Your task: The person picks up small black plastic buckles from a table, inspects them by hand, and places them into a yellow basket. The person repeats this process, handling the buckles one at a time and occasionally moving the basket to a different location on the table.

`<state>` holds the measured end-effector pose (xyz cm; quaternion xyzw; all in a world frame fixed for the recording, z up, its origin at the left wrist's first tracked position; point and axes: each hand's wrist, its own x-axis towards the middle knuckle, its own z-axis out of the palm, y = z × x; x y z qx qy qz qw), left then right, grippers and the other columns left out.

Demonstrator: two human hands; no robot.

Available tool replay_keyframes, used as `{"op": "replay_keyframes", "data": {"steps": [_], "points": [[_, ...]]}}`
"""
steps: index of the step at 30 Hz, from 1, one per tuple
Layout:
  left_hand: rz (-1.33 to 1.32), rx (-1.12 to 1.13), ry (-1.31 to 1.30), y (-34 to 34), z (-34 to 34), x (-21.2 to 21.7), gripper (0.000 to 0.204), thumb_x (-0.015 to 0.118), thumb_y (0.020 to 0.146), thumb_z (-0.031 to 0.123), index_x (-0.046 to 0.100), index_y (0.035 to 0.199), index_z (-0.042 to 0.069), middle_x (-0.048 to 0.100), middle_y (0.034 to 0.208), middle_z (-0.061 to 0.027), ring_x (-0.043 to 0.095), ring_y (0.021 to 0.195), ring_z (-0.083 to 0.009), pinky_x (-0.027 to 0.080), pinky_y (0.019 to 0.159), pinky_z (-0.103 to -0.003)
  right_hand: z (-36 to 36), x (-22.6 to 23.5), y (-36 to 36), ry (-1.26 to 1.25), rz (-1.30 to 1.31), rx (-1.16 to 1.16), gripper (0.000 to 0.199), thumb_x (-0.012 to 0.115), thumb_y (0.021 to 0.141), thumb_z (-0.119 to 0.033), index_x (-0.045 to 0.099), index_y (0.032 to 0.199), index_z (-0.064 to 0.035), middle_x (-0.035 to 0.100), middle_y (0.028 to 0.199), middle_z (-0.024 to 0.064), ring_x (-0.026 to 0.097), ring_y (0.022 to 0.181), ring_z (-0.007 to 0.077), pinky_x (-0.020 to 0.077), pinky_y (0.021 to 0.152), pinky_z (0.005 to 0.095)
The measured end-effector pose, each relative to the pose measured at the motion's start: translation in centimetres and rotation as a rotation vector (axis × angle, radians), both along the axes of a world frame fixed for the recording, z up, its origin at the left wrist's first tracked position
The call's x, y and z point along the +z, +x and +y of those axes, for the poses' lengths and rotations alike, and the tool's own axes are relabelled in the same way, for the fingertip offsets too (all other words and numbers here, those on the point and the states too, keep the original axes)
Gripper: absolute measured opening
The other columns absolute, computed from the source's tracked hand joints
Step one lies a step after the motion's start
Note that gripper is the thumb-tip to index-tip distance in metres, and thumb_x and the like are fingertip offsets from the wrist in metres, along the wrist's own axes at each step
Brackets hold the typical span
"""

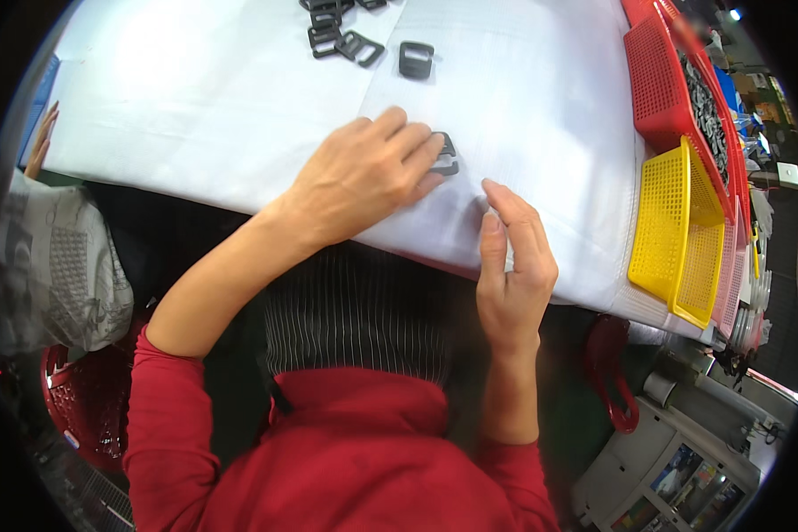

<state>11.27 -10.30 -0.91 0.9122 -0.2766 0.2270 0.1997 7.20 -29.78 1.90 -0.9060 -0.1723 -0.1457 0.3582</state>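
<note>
A black plastic buckle [449,165] lies on the white-covered table, partly hidden behind my fingers. My left hand [363,168] reaches across from the left, its thumb and forefinger closed on the near side of that buckle. To the right of it, my right hand [519,262] is held over the table's front edge. Its thumb and forefinger stand apart, with nothing visible between them. Farther back sits a single black buckle [416,60], separate from a cluster of several similar buckles [326,37] at the top of the view.
Along the right side of the table [195,106] stand a red basket [654,84] with small dark parts beside it and a yellow basket [662,226]. Another person's hand [42,142] rests at the far left edge. A grey cabinet [625,452] is at lower right.
</note>
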Motion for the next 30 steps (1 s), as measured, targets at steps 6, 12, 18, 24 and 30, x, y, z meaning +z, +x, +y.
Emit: {"op": "replay_keyframes", "data": {"steps": [6, 12, 18, 24, 30], "points": [[0.351, 0.089, -0.612, 1.4, -2.0, 0.3, 0.020, 0.057, 0.096, 0.016, 0.062, 0.087, -0.002, 0.061, 0.074, -0.0135, 0.059, 0.066, -0.0256, 0.048, 0.064, -0.034, 0.4, -0.5, 3.7, 0.741, 0.470, -0.055, 0.028, 0.057, 0.097, -0.011, 0.062, 0.122, 0.0000, 0.065, 0.107, 0.0098, 0.064, 0.081, 0.0131, 0.0515, 0.070, 0.0261], [0.283, 0.029, -0.769, 1.1, -5.2, -3.6, 0.022, 0.053, 0.098, 0.015, 0.061, 0.089, -0.003, 0.061, 0.073, -0.0125, 0.057, 0.065, -0.0208, 0.046, 0.062, -0.032, 0.6, -3.4, 6.5, 0.837, 0.484, 0.043, 0.021, 0.070, 0.090, -0.016, 0.071, 0.101, 0.0016, 0.067, 0.079, 0.0010, 0.055, 0.068, 0.0034, 0.0413, 0.060, 0.0173], [0.348, 0.010, -0.880, 0.4, -5.7, -5.2, 0.016, 0.059, 0.094, 0.012, 0.056, 0.086, -0.001, 0.055, 0.060, -0.0117, 0.049, 0.049, -0.0222, 0.039, 0.048, -0.033, 0.5, -4.7, 6.6, 0.853, 0.496, -0.046, 0.017, 0.075, 0.086, -0.014, 0.073, 0.093, 0.0018, 0.066, 0.074, 0.0014, 0.052, 0.063, 0.0034, 0.0396, 0.057, 0.0178], [0.602, 0.092, -1.165, -1.3, -5.5, -5.0, 0.018, 0.058, 0.096, 0.013, 0.055, 0.084, -0.001, 0.053, 0.056, -0.0044, 0.047, 0.047, -0.0081, 0.037, 0.044, -0.027, 1.2, -5.8, 5.5, 0.943, 0.517, 0.060, 0.018, 0.075, 0.086, -0.015, 0.071, 0.088, 0.0023, 0.064, 0.070, 0.0017, 0.050, 0.055, 0.0042, 0.0368, 0.050, 0.0179], [0.649, 0.083, -1.226, -2.2, -5.5, -4.5, 0.021, 0.056, 0.097, 0.015, 0.057, 0.083, 0.000, 0.054, 0.056, -0.0014, 0.049, 0.048, -0.0058, 0.038, 0.045, -0.024, 1.0, -5.4, 4.4, 0.793, 0.488, -0.047, 0.021, 0.071, 0.090, -0.020, 0.067, 0.092, 0.0001, 0.064, 0.071, 0.0046, 0.053, 0.054, 0.0062, 0.0435, 0.049, 0.0192]]}}
